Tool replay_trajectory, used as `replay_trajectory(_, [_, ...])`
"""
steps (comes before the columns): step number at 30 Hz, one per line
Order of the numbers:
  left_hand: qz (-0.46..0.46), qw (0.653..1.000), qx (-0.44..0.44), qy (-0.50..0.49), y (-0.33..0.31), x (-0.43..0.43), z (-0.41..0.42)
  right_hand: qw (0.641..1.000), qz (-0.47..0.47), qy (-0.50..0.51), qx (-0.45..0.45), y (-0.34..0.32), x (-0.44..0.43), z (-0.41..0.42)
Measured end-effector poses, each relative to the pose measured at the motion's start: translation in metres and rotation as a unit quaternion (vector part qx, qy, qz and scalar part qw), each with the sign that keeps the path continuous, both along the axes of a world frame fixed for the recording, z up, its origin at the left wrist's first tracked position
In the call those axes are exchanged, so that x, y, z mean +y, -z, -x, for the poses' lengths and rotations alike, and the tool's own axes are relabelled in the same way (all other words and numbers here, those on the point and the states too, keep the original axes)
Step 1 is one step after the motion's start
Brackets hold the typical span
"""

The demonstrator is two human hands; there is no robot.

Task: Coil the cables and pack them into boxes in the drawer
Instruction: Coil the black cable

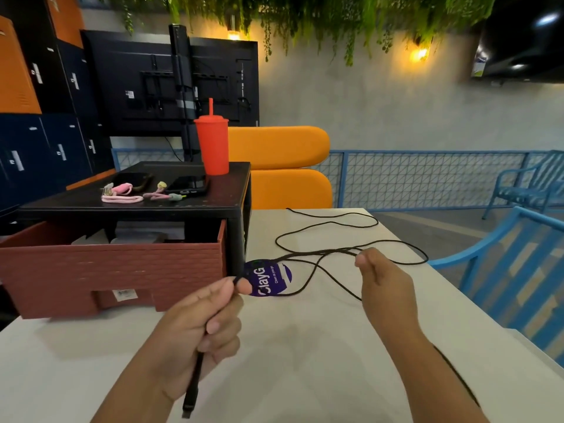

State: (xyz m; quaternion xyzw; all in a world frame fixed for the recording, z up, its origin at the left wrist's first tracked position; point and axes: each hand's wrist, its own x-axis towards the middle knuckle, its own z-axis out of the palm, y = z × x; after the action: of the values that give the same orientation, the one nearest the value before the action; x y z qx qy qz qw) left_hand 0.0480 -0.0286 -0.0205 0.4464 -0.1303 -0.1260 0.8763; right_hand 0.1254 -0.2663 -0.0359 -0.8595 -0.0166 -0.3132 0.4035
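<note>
A long black cable (329, 227) lies in loose loops across the white table (305, 346). My left hand (204, 315) grips it near one end, thumb and forefinger pinching the cord, and the plug end (190, 398) hangs below my fist. My right hand (384, 285) is raised to the right and pinches the cable strands at its fingertips. The reddish-brown drawer (113, 270) stands pulled out of a black cabinet (137, 203) at the left; boxes show dimly inside it. Pink coiled cables (122, 195) lie on the cabinet top.
A red tumbler with a straw (212, 145) and two dark phones (189, 184) sit on the cabinet. A round purple sticker (270, 279) lies on the table between my hands. Blue chairs (506, 270) stand at the right, an orange seat (283, 166) behind.
</note>
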Motion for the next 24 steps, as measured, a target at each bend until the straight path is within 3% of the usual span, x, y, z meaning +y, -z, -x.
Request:
replay_trajectory(3, [0.073, 0.996, -0.027, 0.041, 0.009, 0.009, -0.011, 0.989, 0.145, -0.004, 0.016, 0.0, -0.003, 0.003])
replay_trajectory(5, [0.198, 0.971, -0.052, 0.122, 0.012, 0.012, -0.019, 0.978, 0.197, -0.047, 0.04, 0.002, 0.004, 0.006])
replay_trajectory(6, [0.227, 0.968, -0.041, 0.099, 0.015, 0.016, -0.02, 0.973, 0.216, -0.071, 0.046, 0.003, 0.009, 0.007])
replay_trajectory(9, [0.206, 0.977, -0.048, -0.031, 0.021, 0.026, -0.013, 0.944, 0.296, -0.126, 0.068, 0.008, 0.025, 0.011])
replay_trajectory(11, [0.164, 0.978, -0.106, -0.078, 0.012, 0.019, -0.019, 0.921, 0.332, -0.162, 0.125, 0.011, 0.038, 0.015])
replay_trajectory(14, [0.09, 0.975, -0.081, -0.186, 0.015, 0.012, -0.017, 0.89, 0.361, -0.214, 0.178, 0.016, 0.055, 0.022])
replay_trajectory(20, [0.03, 0.972, -0.128, -0.193, 0.011, -0.002, -0.014, 0.841, 0.373, -0.323, 0.22, 0.011, 0.081, 0.046])
replay_trajectory(24, [0.066, 0.962, -0.118, -0.236, 0.005, 0.001, -0.012, 0.828, 0.332, -0.363, 0.27, 0.001, 0.085, 0.056])
